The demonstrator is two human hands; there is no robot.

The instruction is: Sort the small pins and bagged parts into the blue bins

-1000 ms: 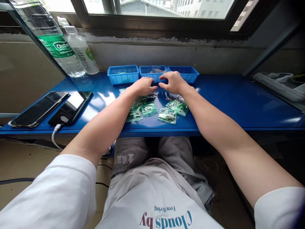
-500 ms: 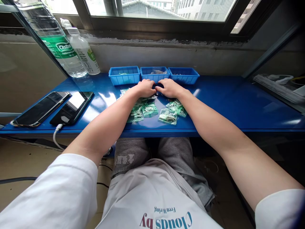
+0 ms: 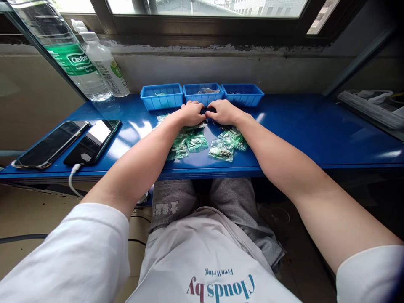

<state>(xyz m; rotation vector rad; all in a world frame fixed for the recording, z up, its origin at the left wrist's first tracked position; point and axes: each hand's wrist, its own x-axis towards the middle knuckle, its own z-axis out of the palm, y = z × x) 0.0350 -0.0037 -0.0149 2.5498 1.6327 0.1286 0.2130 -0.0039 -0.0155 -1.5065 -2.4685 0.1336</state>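
Note:
My left hand point(image 3: 192, 113) and my right hand point(image 3: 224, 112) are close together above the blue tabletop, just in front of the middle bin. Their fingers curl forward and the thumbs point toward each other. Whatever lies between the fingertips is too small and hidden to name. Under and beside my left wrist is a heap of small green-tinted clear plastic bags point(image 3: 197, 141). Near my right wrist rests another pile of such bags point(image 3: 221, 150), with small metal-looking pieces inside.
Three blue bins, left point(image 3: 161, 100), middle point(image 3: 202, 99) and right point(image 3: 242, 99), stand along the back with small items inside. Two phones, one dark point(image 3: 50, 144) and one cabled point(image 3: 93, 143), lie at left. A large water bottle point(image 3: 75, 63) and a smaller bottle point(image 3: 109, 69) stand behind.
The view has shifted slightly, so the bins and tabletop sit a little higher. My hands stay together in front of the middle bin, with only small finger movement.

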